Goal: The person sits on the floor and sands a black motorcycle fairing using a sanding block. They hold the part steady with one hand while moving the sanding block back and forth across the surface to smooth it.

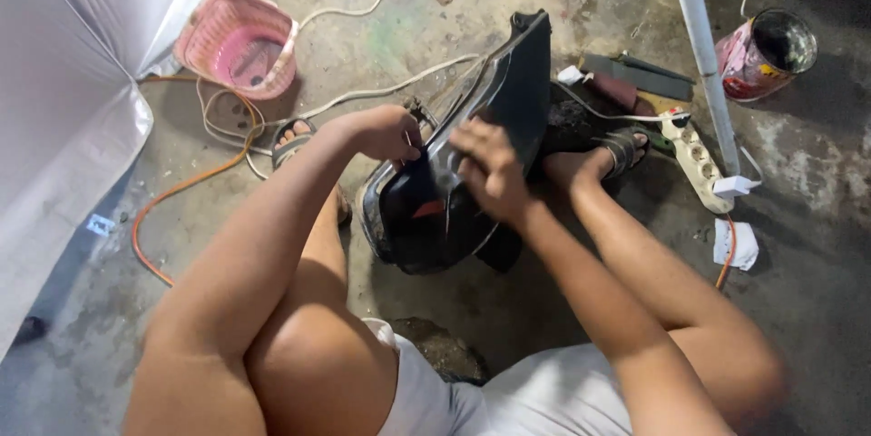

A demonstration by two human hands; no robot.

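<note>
Resting tilted on the concrete floor (508,309) between the person's sandalled feet, a black moulded panel (494,118) is being worked on by both hands. The left hand (386,132) is closed around the panel's upper left edge, steadying it; the right hand (490,168) is pressed flat on the glossy face, fingers together, and whether anything is held beneath the palm cannot be told. Judged from the pictures, the work is somewhere in its middle: the face under the right hand is shiny, while the lower part near a red mark (428,209) looks no different, so how much has been treated cannot be read. A power strip (697,156), a sanding block (610,88), a tin can (767,53) and a pink basket (238,41) are laid about on the floor, with an orange cable (186,184) trailing past.
</note>
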